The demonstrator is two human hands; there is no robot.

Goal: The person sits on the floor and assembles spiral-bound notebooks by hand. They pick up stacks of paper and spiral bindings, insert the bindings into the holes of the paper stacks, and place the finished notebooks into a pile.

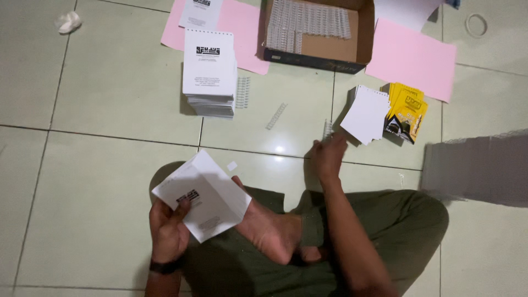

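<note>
My left hand (168,231) holds a white punched booklet (206,201) with black print, tilted over my lap. My right hand (329,155) reaches forward over the tiled floor, fingers at a small metal binding coil (328,129) lying just left of a fanned pile of white punched sheets (366,114). Whether the fingers have closed on the coil is unclear. Yellow printed covers (407,113) lie under and right of those sheets. Another loose coil (276,116) rests on the tile further left.
A stack of white bound booklets (209,74) stands ahead left, coils (242,91) beside it. An open cardboard box (363,33) of metal coils sits at the back. Pink paper sheets (415,58) lie on both sides. My crossed legs and bare foot (269,231) fill the foreground.
</note>
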